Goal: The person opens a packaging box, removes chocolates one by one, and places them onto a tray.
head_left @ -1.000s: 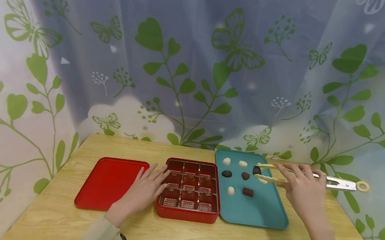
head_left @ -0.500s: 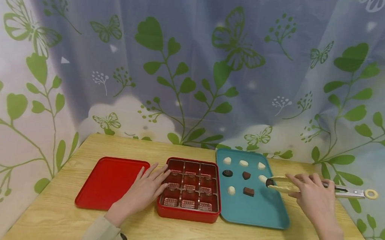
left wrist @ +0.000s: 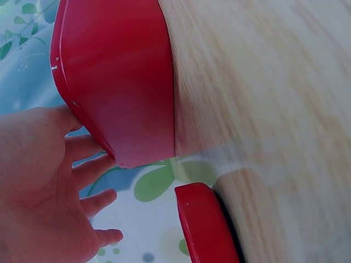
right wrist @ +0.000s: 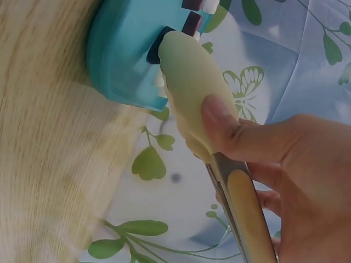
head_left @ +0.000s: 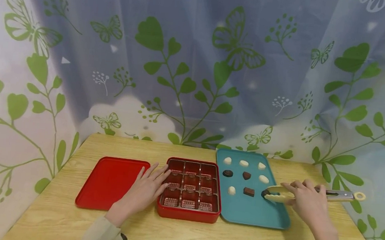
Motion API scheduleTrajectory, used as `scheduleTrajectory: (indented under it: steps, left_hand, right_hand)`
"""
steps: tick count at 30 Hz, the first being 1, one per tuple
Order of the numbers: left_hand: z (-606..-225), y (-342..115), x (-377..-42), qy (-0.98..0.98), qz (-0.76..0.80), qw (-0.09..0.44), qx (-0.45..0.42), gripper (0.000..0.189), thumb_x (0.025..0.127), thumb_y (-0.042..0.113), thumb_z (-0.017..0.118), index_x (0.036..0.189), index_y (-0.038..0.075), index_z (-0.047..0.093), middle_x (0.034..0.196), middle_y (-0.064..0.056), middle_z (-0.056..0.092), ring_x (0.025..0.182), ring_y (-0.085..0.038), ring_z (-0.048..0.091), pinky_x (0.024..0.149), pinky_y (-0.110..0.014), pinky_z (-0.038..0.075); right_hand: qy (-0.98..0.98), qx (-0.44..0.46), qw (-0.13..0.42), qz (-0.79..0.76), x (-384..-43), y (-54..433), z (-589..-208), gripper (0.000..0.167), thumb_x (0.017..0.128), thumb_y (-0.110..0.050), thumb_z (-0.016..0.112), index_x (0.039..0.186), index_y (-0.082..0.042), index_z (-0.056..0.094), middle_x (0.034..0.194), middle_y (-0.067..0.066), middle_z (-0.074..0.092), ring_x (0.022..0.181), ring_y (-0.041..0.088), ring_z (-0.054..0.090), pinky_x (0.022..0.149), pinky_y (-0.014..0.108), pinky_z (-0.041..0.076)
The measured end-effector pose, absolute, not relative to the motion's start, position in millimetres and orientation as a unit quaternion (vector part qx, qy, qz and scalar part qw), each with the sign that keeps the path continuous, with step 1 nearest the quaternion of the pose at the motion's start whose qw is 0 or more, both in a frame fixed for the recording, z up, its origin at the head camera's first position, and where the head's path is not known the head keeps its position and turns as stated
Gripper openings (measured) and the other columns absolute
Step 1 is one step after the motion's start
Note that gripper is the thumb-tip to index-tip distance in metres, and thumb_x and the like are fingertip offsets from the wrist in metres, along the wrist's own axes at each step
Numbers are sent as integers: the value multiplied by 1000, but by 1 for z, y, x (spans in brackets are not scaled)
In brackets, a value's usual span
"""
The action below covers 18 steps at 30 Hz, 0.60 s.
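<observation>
My right hand (head_left: 309, 204) grips a pair of tongs (head_left: 337, 194) with cream-coloured tips and metal arms. In the right wrist view the thumb presses on one cream tip (right wrist: 192, 82). Between the tips is a dark chocolate (head_left: 265, 193), at the right side of the teal tray (head_left: 256, 215), level with a brown rectangular chocolate (head_left: 249, 192). My left hand (head_left: 141, 189) lies with fingers spread, its fingertips at the left rim of a red box (head_left: 187, 214). That box has a divided insert (head_left: 190, 182) with bare compartments. The left wrist view shows the fingers at the box's edge (left wrist: 118, 82).
Several white and dark chocolates stand in rows on the tray, among them a white oval (head_left: 264, 179) and a dark round one (head_left: 228, 173). A red lid (head_left: 109, 185) lies left of the box on the wooden table (head_left: 183, 236). A patterned curtain (head_left: 195, 79) hangs behind.
My right hand has moved the tongs and dark chocolate from the tray's upper right past the white oval, down toward the near side. The left hand has stayed at the box.
</observation>
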State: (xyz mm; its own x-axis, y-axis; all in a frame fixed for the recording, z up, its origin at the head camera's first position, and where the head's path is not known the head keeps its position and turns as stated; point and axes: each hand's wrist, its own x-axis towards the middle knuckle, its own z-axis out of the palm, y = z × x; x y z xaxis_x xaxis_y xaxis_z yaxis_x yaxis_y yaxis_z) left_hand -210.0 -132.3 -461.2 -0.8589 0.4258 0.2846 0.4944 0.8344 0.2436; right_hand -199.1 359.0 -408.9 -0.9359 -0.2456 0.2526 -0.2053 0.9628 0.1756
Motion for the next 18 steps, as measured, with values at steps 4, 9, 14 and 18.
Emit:
scheduleTrajectory:
  steps: [4,9,14,18]
  left_hand:
    - [-460,-132,-210,-951,-157,110,-242,50,105,31,56,150,8,51,159,-11,42,150,-39,27,117,-68,22]
    - [-458,-132,-208,-951,-157,113,-242,50,104,28,58,148,6,52,158,-12,43,149,-41,29,116,-68,23]
    - [-456,-131,-207,-952,-154,111,-240,49,105,27,57,148,5,52,157,-13,43,149,-41,29,116,-68,23]
    - [-455,-130,-207,-952,-153,109,-241,49,105,27,56,148,5,52,157,-13,43,149,-41,29,116,-68,23]
  right_hand:
    - [-980,110,155,-61,-196,360,-408,64,71,-29,90,130,-15,70,113,8,70,98,32,55,78,59,36]
    - [-979,96,171,-47,-194,361,-408,63,78,-18,85,137,-10,62,118,15,68,100,37,56,71,56,36]
    - [-981,80,177,-26,-193,359,-407,65,83,-17,81,141,-6,54,121,20,64,102,43,53,71,62,36]
    - [-977,68,200,-1,-193,356,-408,64,87,-24,78,142,-4,50,121,25,61,100,46,52,71,66,36]
